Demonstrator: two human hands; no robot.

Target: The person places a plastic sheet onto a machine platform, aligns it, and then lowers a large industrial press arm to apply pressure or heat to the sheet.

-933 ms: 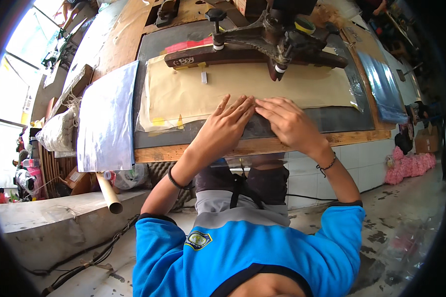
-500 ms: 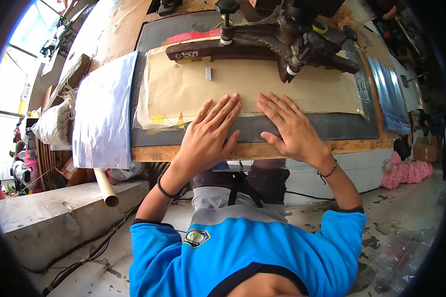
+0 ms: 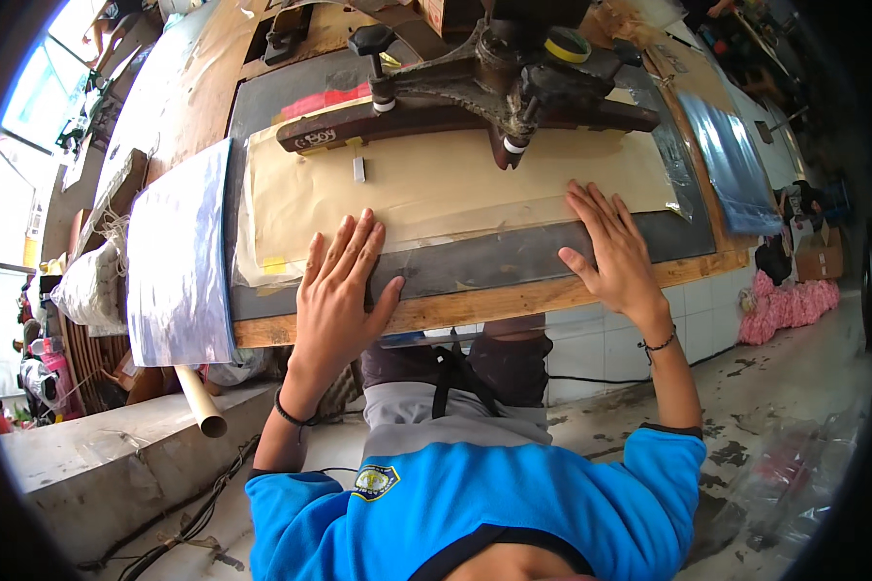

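A wooden table point(image 3: 475, 302) carries a dark grey mat point(image 3: 513, 259) with tan paper point(image 3: 446, 189) spread over it, clear plastic sheets point(image 3: 179, 261) about nine o'clock from the mat, and bluish plastic sheets point(image 3: 729, 169) about three o'clock.

You stand at a wood-edged counter point(image 3: 455, 308) in what looks like a workshop, with a heavy metal frame point(image 3: 504, 97) bearing screw knobs above a tan sheet point(image 3: 475, 189) at 12 o'clock in your view. Clear plastic sheeting point(image 3: 174, 261) lies at 9 o'clock, a hollow tube point(image 3: 200, 399) juts out at 8, and a pink bundle point(image 3: 790, 310) rests on the scuffed floor point(image 3: 736, 392) at 3, near a cardboard box point(image 3: 820, 257).
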